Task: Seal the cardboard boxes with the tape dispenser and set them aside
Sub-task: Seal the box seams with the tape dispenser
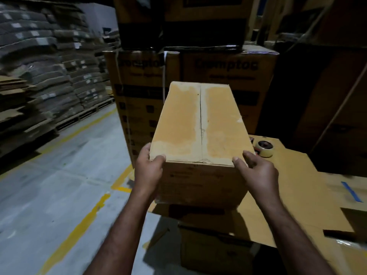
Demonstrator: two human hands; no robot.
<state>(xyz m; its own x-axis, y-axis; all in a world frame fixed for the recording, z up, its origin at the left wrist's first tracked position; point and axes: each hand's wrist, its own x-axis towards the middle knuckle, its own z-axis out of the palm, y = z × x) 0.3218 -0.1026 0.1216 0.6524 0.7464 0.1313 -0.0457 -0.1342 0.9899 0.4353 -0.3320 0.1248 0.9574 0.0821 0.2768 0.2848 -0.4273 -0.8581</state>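
A long brown cardboard box (pixel 200 124) is in the middle of the view, its top flaps closed with a bare seam running down the centre. My left hand (pixel 149 167) grips its near left corner, thumb on top. My right hand (pixel 256 168) is at the near right corner, its thumb touching the top edge and its fingers spread along the side. A roll of clear tape (pixel 263 148) lies on flat cardboard just right of the box, with part of a red tape dispenser (pixel 251 139) showing behind the box edge.
Flattened cardboard sheets (pixel 297 195) cover the surface under and right of the box. Tall printed cartons (pixel 228 76) are stacked right behind it. Pallets of stacked goods (pixel 49 76) line the left side, across a concrete floor with yellow lines (pixel 69 235).
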